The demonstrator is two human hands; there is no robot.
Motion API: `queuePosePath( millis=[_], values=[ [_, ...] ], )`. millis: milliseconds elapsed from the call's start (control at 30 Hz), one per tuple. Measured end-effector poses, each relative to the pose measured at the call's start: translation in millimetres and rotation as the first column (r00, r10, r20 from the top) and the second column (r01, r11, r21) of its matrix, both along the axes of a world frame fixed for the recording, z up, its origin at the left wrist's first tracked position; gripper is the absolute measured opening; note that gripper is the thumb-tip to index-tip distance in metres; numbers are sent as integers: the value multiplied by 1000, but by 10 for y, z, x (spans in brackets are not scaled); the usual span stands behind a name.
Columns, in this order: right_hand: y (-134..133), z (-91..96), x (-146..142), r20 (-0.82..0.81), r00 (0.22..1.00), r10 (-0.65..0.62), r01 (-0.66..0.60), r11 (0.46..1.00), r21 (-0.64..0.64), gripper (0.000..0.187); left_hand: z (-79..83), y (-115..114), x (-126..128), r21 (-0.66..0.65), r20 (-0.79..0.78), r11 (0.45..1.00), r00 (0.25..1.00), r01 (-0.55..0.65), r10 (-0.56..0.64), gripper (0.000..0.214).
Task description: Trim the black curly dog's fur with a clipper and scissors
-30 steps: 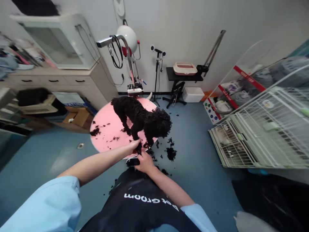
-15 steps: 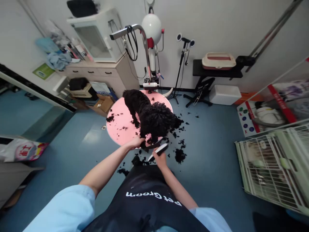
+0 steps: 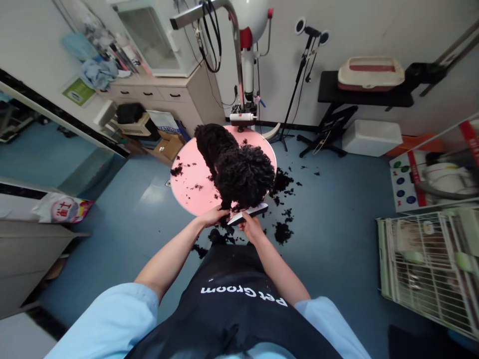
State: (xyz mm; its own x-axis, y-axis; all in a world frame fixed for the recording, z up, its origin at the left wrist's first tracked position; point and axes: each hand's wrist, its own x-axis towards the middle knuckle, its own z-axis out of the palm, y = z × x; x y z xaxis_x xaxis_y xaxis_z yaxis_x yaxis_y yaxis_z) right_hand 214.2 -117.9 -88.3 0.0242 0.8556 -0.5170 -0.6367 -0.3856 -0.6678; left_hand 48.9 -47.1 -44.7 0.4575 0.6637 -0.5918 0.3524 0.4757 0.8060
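A black curly-haired dog (image 3: pixel 245 174) stands on a round pink grooming table (image 3: pixel 190 187), its head toward me. At the table's near edge my left hand (image 3: pixel 213 217) is closed around the dog's front paw, which is mostly hidden by fingers and dark fur. My right hand (image 3: pixel 251 228) grips a white-and-black hair clipper (image 3: pixel 249 213), its narrow end pointing left toward that paw. Whether the clipper touches the fur I cannot tell. Cut black hair (image 3: pixel 198 187) lies scattered over the tabletop.
More hair clumps (image 3: pixel 283 232) lie on the blue floor. Behind the table rises a metal grooming arm (image 3: pixel 236 55) with a hanging black loop, beside a white bottle (image 3: pixel 241 117). A wire cage (image 3: pixel 426 269) stands at right, a drawer cabinet (image 3: pixel 194 97) at back left.
The clipper has turned flatter and moved slightly up toward the dog's head and paw. The dog's head sits a little differently. The whole view has shifted.
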Motion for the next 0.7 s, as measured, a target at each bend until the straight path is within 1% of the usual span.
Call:
queuePosePath(
  millis=[167, 267, 367, 433, 533, 600, 700],
  values=[
    [42, -70, -18, 22, 999, -29, 29, 999, -18, 35, 13, -32, 8, 73, -17, 994, 996, 87, -86, 33],
    [62, -138, -30, 32, 999, -22, 22, 999, -23, 34, 23, -42, 16, 104, -34, 989, 995, 101, -98, 34],
    [73, -198, -21, 52, 998, -44, 45, 999, -25, 34, 20, -38, 6, 138, -49, 976, 985, 169, -164, 37],
    [75, -222, -13, 58, 998, -37, 38, 999, -21, 34, 12, -35, -5, 166, -55, 965, 979, 204, -198, 37],
    [77, -229, -14, 55, 998, -16, 17, 1000, -19, 33, -3, -33, -17, 203, -50, 952, 973, 230, -224, 35],
    [82, -224, -23, 62, 998, -30, 32, 999, -20, 32, -12, -33, -19, 203, -60, 948, 970, 244, -236, 34],
    [94, -214, -38, 64, 997, -32, 34, 999, -23, 34, -11, -35, -16, 193, -39, 954, 973, 229, -226, 32]
  ],
)
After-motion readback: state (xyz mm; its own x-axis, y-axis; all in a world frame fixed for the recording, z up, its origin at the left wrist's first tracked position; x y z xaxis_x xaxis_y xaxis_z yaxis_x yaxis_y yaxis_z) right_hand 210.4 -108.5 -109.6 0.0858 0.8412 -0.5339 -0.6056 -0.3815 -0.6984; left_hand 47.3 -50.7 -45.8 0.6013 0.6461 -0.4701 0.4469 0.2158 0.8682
